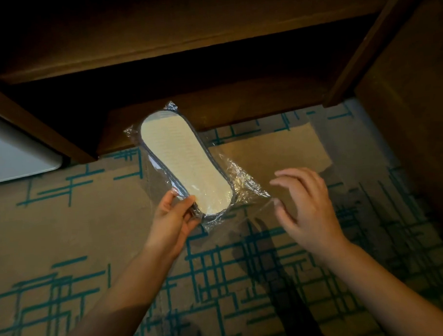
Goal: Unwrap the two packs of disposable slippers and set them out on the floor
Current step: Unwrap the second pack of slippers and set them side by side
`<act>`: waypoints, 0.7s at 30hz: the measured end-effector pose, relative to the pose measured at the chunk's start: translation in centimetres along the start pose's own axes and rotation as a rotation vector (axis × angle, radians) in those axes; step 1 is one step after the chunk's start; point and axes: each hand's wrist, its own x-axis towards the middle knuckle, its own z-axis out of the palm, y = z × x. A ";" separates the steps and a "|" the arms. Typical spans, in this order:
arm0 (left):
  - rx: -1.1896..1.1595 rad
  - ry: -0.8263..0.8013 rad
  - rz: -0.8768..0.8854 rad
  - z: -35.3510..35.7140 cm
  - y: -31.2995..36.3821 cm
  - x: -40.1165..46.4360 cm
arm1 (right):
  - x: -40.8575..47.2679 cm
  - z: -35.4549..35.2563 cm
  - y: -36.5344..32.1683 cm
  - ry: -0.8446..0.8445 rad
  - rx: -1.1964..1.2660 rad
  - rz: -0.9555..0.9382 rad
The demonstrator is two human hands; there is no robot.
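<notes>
1. Clear plastic film crinkles around a pack of disposable slippers (186, 166), held in the air above a patterned carpet (65, 225); a pale sole edged in dark trim faces the camera.

2. Left of the pack, a white appliance corner (14, 154) and a dark wooden frame (41, 125) close off that side; only this one pack is in view, and nothing yet lies set out on the floor.

3. The left hand (173, 219) pinches the pack's near end, thumb on the sole side and fingers behind, so the long axis runs up and to the left, away from the person toward the wooden furniture.

4. Loose wrapper (244, 184) flares from the pack's lower right edge, pointing toward the free hand.

5. The right hand (305, 202) hovers just beside that loose film, fingers spread and slightly curled, holding nothing; whether a fingertip touches the film cannot be told.

6. By this view, the right hand is the nearer one to tear or peel the wrapper, pulling rightward while the left anchors the pack.

7. Open carpet lies below and to the right, before another wooden panel (403, 109) bounds the far right.
</notes>
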 end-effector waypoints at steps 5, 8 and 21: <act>-0.014 -0.040 0.081 0.4 0.1 -0.6 | 0.7 0.9 -3.5 -0.238 0.211 0.242; -0.036 -0.065 0.097 1.0 0.0 -1.0 | 0.6 2.3 -3.6 -0.407 0.362 0.488; -0.061 -0.099 0.118 2.2 -1.9 -1.9 | 0.6 3.2 -3.8 -0.247 1.008 0.929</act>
